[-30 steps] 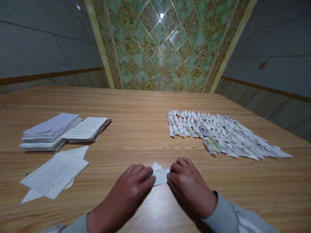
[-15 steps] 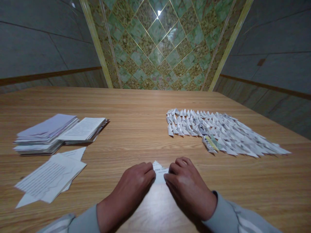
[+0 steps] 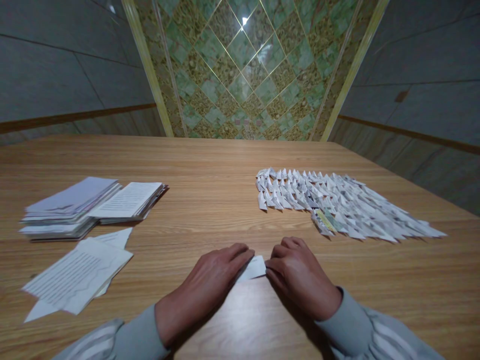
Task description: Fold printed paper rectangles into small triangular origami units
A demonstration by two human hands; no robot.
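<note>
A small piece of folded white paper (image 3: 253, 268) lies low over the table in front of me, between my two hands. My left hand (image 3: 215, 275) holds its left side, fingers close together and covering that part. At its right edge, my right hand (image 3: 298, 275) pinches the paper between thumb and curled fingers. Faint print shows near the paper's top edge. The parts under my fingers are hidden.
On the left stand stacks of paper sheets (image 3: 71, 197), with a few loose printed sheets (image 3: 77, 272) nearer me. Rows of small folded paper pieces (image 3: 337, 202) spread over the right side of the wooden table (image 3: 202, 160). A tiled wall (image 3: 243, 75) rises behind.
The paper's pointed top no longer shows; its visible part now looks like a smaller flap. My left hand has moved right and flattened over it, and my right hand has shifted slightly right.
</note>
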